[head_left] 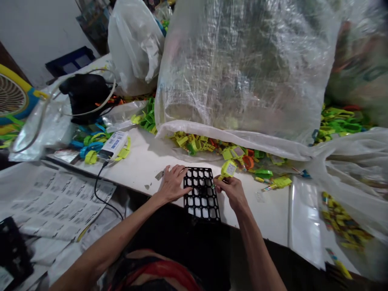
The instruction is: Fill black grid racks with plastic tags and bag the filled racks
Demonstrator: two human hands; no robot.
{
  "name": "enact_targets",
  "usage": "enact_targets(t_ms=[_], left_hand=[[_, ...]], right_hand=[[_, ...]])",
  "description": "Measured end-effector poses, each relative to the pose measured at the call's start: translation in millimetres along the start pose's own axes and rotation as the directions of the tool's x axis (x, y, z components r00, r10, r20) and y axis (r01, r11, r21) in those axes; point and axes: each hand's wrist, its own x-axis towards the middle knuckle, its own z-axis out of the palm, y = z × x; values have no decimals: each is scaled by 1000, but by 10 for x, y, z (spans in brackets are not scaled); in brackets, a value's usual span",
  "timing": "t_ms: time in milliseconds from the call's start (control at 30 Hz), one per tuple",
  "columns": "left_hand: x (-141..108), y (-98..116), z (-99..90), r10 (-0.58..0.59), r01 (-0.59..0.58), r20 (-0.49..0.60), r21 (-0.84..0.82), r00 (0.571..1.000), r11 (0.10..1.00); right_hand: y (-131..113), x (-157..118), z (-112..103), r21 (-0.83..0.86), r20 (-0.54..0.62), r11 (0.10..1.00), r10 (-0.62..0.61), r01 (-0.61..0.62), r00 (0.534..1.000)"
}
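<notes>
A black plastic grid tray [214, 198] lies at the table's front edge, its near end reaching past the edge. My left hand [173, 184] rests on its left side with fingers spread and the thumb over the grid. At the tray's right side, my right hand [232, 190] is closed in a pinch on a yellow-green plastic piece [228, 169] with a white printed label facing up. Its lower end is hidden by my fingers. To the right lie another yellow-green piece [281, 182] with a striped, coloured tube and a small clear scrap [260, 197].
Behind the tray stands a large translucent sack [242, 81], with loose yellow, green and orange pieces [197, 142] along its base. A white cabled device [113, 145] sits left. Flat clear bags [305, 222] hang over the right edge. Printed sheets [60, 198] and a fan [13, 95] are far left.
</notes>
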Motion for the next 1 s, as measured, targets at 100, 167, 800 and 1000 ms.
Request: enact_targets(t_ms=[100, 167, 800, 1000], left_hand=[[-166, -52, -22, -41, 41, -35, 1, 999, 999], [-208, -54, -24, -79, 80, -46, 3, 996, 997], [-205, -33, 27, -144, 143, -36, -31, 989, 989], [-117, -51, 4, -253, 231, -137, -161, 958, 959]], right_hand=[[-46, 72, 249, 33, 6, 999, -24, 23, 1000], [-47, 139, 490, 37, 22, 998, -43, 43, 999], [16, 392, 1084, -450, 94, 852, -251, 266, 963], [30, 333, 1090, -532, 171, 786, -265, 315, 949]])
